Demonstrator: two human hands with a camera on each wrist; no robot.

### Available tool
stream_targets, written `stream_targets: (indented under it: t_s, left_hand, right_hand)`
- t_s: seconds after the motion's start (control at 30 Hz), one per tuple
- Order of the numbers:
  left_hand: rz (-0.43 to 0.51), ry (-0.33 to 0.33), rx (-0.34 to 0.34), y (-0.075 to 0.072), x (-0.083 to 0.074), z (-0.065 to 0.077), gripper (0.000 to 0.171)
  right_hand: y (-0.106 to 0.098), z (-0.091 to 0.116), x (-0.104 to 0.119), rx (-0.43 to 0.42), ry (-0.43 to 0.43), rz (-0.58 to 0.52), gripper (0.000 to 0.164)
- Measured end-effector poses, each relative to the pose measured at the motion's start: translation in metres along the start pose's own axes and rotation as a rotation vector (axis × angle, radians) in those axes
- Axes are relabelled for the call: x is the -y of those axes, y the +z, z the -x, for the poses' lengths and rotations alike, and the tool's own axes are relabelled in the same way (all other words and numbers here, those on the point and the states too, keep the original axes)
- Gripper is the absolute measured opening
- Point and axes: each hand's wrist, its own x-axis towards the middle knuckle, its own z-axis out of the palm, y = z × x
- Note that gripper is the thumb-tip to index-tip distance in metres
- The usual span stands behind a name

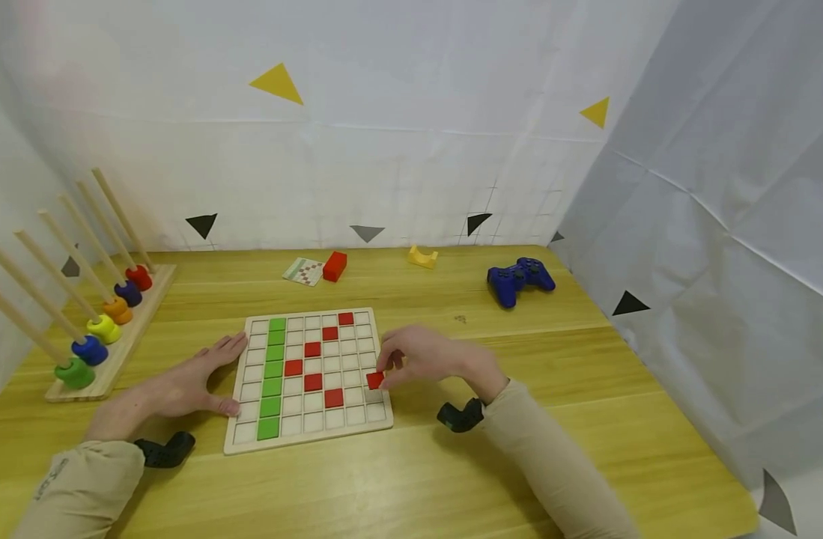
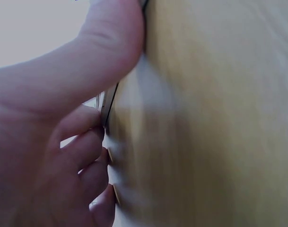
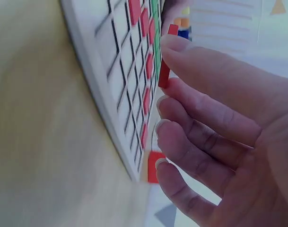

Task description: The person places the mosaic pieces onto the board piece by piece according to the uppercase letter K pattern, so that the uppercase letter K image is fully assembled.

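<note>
A wooden grid board [image 1: 350, 362] lies on the table, with a column of green tiles [image 1: 272, 370] and several red tiles [image 1: 313, 382] set in its cells. My right hand [image 1: 424, 355] pinches one red tile [image 3: 168, 56] between thumb and forefinger, over the board's right side; the right wrist view has that tile on edge, above the grid. Its other fingers are bent and hold nothing. At the board's left edge rests my left hand [image 1: 185, 385], thumb and fingers spread along the side. The left wrist view shows its thumb and fingertips [image 2: 89, 146] against the board's edge.
Left of the board stands a wooden peg rack [image 1: 114, 359] with tall rods and coloured rings. Toward the back lie a small patterned card [image 1: 305, 272], a red block [image 1: 335, 266] and a yellow curved piece [image 1: 422, 258]. A blue game controller [image 1: 519, 278] sits at back right.
</note>
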Motion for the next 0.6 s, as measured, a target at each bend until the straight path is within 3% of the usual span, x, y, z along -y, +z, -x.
stream_targets:
  t_s: [0.27,0.6]
  left_hand:
    - [0.012,0.000,0.000,0.000,0.000,0.000,0.118]
    - [0.003,0.027,-0.008,-0.001,0.000,0.001,0.115]
  right_hand:
    - [0.024,-0.012,0.007,0.120,0.054,-0.049,0.016]
    - [0.036,-0.016,0.016,0.113,0.019,-0.059,0.020]
